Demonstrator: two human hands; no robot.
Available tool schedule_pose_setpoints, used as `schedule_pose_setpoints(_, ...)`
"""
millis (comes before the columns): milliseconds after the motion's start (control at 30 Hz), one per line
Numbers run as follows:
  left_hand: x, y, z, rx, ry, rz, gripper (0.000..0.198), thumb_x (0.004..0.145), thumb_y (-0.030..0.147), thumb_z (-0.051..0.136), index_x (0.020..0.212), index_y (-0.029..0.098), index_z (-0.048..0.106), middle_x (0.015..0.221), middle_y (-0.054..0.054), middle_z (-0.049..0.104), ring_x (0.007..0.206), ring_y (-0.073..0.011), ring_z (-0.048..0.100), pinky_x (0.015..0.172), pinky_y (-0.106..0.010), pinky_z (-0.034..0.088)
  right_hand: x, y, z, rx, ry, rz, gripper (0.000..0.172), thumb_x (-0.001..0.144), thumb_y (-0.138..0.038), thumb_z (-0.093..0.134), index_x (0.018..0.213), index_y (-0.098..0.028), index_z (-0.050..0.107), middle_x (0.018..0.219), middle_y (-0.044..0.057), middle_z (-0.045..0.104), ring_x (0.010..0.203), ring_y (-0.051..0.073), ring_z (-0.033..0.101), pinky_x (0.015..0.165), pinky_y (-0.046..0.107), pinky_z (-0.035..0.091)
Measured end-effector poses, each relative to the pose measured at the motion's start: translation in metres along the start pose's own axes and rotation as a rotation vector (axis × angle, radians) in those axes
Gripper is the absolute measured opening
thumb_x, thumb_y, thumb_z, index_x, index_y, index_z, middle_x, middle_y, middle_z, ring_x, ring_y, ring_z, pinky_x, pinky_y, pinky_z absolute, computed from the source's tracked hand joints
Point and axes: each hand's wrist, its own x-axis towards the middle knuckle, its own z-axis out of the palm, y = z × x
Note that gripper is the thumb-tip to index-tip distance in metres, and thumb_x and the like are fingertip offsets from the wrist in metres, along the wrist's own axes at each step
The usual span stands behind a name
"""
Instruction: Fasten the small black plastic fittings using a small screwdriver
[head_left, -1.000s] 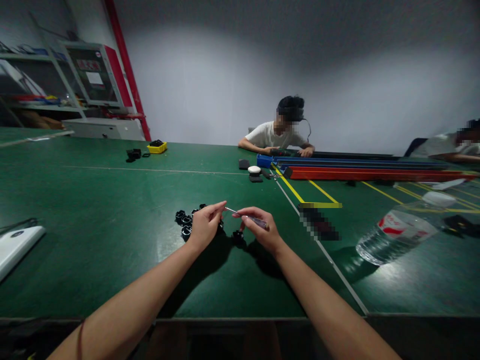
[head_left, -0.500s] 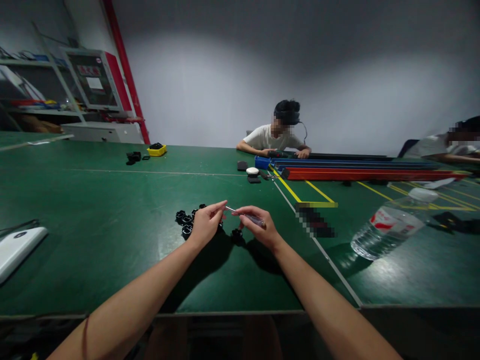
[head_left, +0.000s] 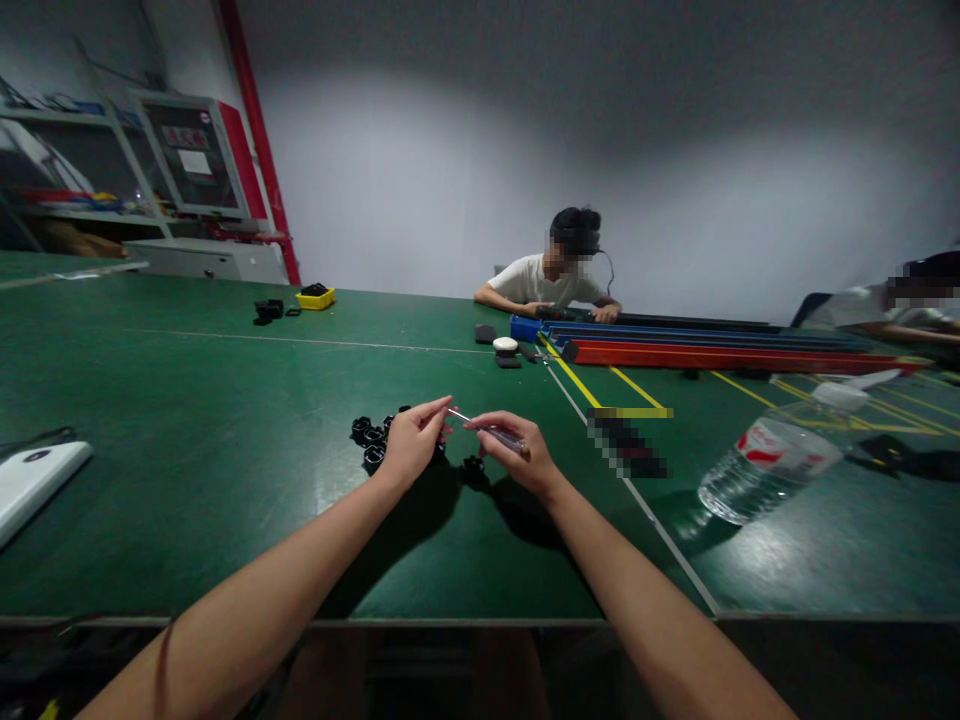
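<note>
My right hand (head_left: 519, 450) is closed around the handle of a screwdriver (head_left: 502, 437), whose thin metal shaft points left to the fingertips of my left hand (head_left: 417, 440). The left hand's fingers are pinched together at the tip of the shaft; what they hold there, if anything, is hidden. Several small black ring-like parts (head_left: 373, 457) lie on the green table to the left of and partly behind my left hand. One more black part (head_left: 473, 467) sits on the table just below the gap between both hands.
A water bottle (head_left: 772, 455) leans at the right. A white phone (head_left: 41, 485) lies at the left edge. Farther back are a yellow bin (head_left: 315, 298), long red rails (head_left: 720, 356) and a blue box (head_left: 524, 328). A person (head_left: 551, 275) sits across the table, another at far right.
Both hands keep almost the same pose, with the screwdriver shaft still at the left fingertips. The view has shifted slightly.
</note>
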Motion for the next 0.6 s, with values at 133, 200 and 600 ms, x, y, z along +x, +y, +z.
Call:
schedule_pose_setpoints(133,0.0011,-0.0029,-0.0034,0.108,-0.025,0.047,0.032,0.087,0.032,0.058,0.108,0.017,0.076,0.087,-0.007,0.077,0.064,-0.0164,0.068,0.057,-0.025,0.052,0.0009,0.0043,0.0005,0.038,-0.025,-0.007,0.021,0.087,-0.032,0.064,0.102,-0.019,0.071,0.094,0.007,0.073,0.065,0.013,0.064,0.061,0.026,0.052)
schedule_pose_setpoints(200,0.0006,-0.0035,-0.0046,0.141,-0.028,0.068,0.033,0.087,0.032,0.057,0.11,0.017,0.076,0.085,-0.006,0.077,0.064,-0.017,0.068,0.058,-0.026,0.053,0.0015,0.0053,0.0013,0.078,-0.017,-0.006,0.02,0.088,-0.032,0.064,0.102,-0.019,0.07,0.098,0.007,0.073,0.065,0.013,0.065,0.062,0.027,0.054)
schedule_pose_setpoints(600,-0.0042,-0.0011,-0.0008,0.12,-0.052,0.071,0.041,0.09,0.036,0.054,0.122,0.015,0.069,0.091,-0.007,0.077,0.064,-0.0162,0.067,0.058,-0.027,0.052,0.0041,0.0012,0.003,0.131,0.08,0.041,0.021,0.083,-0.036,0.067,0.095,-0.019,0.068,0.092,0.006,0.074,0.06,0.012,0.063,0.057,0.026,0.053)
